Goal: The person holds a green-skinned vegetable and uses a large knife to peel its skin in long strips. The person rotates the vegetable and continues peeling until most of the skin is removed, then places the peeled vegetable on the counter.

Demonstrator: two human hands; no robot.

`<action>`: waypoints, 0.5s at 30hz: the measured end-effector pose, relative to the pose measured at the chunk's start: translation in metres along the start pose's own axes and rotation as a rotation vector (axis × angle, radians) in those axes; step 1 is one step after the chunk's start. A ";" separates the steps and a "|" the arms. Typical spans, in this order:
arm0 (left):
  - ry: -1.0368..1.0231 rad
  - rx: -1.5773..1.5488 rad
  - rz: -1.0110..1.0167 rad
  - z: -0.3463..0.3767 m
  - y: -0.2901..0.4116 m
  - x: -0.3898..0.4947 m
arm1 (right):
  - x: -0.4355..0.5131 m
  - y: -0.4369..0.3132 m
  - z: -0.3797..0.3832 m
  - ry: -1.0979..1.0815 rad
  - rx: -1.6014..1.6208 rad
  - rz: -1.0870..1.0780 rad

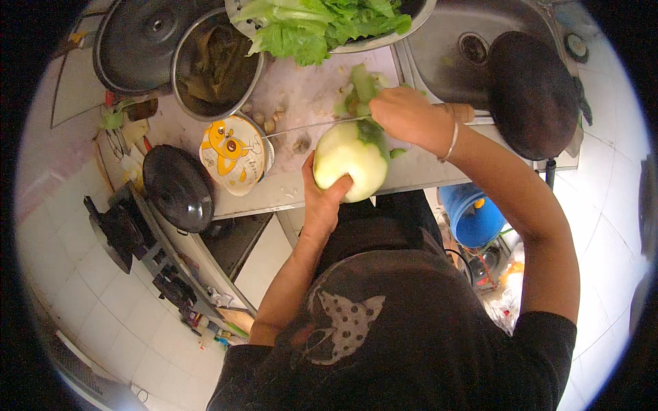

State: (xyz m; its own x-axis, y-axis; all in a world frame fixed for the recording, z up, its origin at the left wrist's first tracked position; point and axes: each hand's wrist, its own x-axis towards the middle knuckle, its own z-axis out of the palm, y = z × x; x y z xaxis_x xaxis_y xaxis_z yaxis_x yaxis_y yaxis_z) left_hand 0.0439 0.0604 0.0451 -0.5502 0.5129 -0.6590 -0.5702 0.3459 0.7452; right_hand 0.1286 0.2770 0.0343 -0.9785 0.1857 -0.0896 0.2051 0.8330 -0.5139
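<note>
A large, pale green, mostly peeled gourd or melon (351,162) is held at the counter's front edge, with a patch of dark green skin left at its upper right. My left hand (326,190) grips its lower left side, the thumb pressed on the pale flesh. My right hand (403,115), wearing a bangle, is closed on a knife with a wooden handle (457,112); its thin blade (313,125) lies across the top of the gourd, pointing left. Green peelings (363,87) lie on the counter just behind the gourd.
Leafy lettuce (329,25) fills a metal colander at the back. Left are a steel bowl of dark soaked leaves (218,67), a cartoon-printed plate (234,154) and a black lid (178,188). Right are a sink (447,56) and a dark wok (534,95); a blue bucket (473,218) stands below.
</note>
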 end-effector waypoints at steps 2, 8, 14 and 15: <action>-0.041 0.039 0.045 0.000 -0.001 -0.003 | 0.002 -0.005 0.001 -0.086 0.026 0.038; -0.023 -0.075 -0.037 -0.006 0.004 -0.006 | -0.032 -0.030 -0.031 -0.277 -0.115 0.299; -0.134 0.283 0.043 -0.015 0.004 0.000 | -0.089 -0.094 -0.033 -0.087 -0.173 0.371; -0.141 0.521 0.129 -0.016 0.003 0.000 | -0.092 -0.100 -0.030 -0.038 -0.217 0.361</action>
State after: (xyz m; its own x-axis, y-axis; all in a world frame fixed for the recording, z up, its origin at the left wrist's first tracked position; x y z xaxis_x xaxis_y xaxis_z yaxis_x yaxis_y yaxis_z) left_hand 0.0323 0.0487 0.0452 -0.4880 0.6650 -0.5654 -0.1060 0.5978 0.7946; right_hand 0.1991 0.1927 0.1197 -0.8423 0.4697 -0.2645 0.5305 0.8092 -0.2524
